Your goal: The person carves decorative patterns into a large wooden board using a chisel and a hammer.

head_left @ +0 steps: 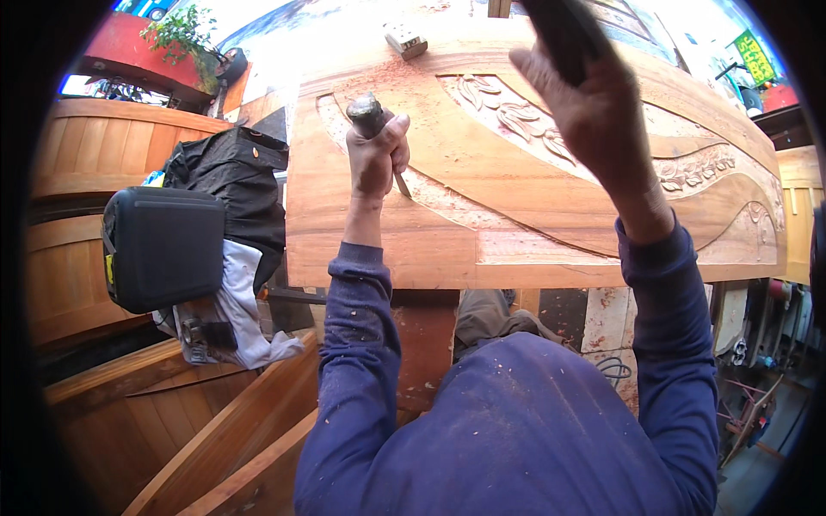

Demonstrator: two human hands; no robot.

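Chisel [379, 142] stands nearly upright in our left hand [375, 159], whose fingers [397, 138] are wrapped tight around its dark handle, the blade tip touching the carved panel [482, 185] at the edge of a long curved groove. At far left we see a black case [163, 248] leaning against a black bag [237, 172], both beside the panel's left edge and in front of curved wooden pieces [103, 146]. The panel lies flat before us, with leaf carvings [516, 116] in relief toward its upper middle. Our right hand [594, 107] is raised above the panel, well apart from the chisel, its fingers closed around a dark mallet [564, 34] that runs out of the top of the view. A small block [406, 40] sits beyond the panel's far edge.
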